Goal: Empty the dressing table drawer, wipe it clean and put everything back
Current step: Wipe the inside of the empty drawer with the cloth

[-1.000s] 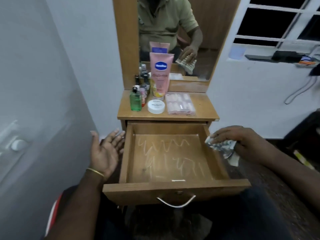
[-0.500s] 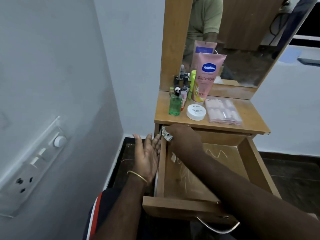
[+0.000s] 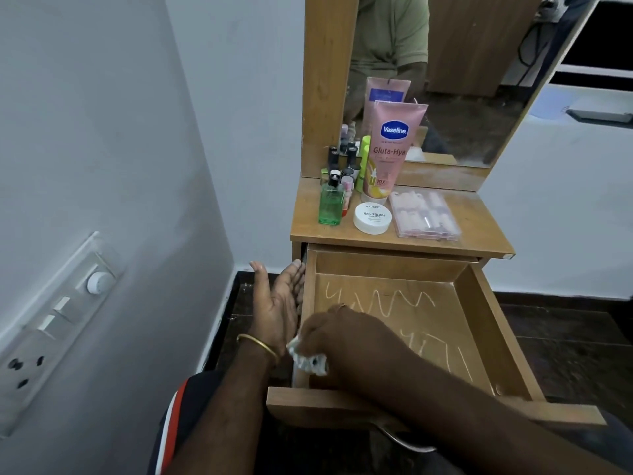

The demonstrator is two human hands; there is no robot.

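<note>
The drawer [image 3: 486, 330] stands pulled out, white scrawls on its floor. At twelve o'clock, bottles [image 3: 331, 204], tube [image 3: 390, 149], jar [image 3: 373, 218]. Right hand [image 3: 346, 334] grips a cloth [image 3: 306, 361] at nine o'clock; left hand [image 3: 279, 303], fingers straight, lies against the outer wall.

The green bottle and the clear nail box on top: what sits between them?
In the head view, a white nail polish tub lies between the green bottle and the clear nail box, with a pink Vaseline tube standing just behind it.
</note>
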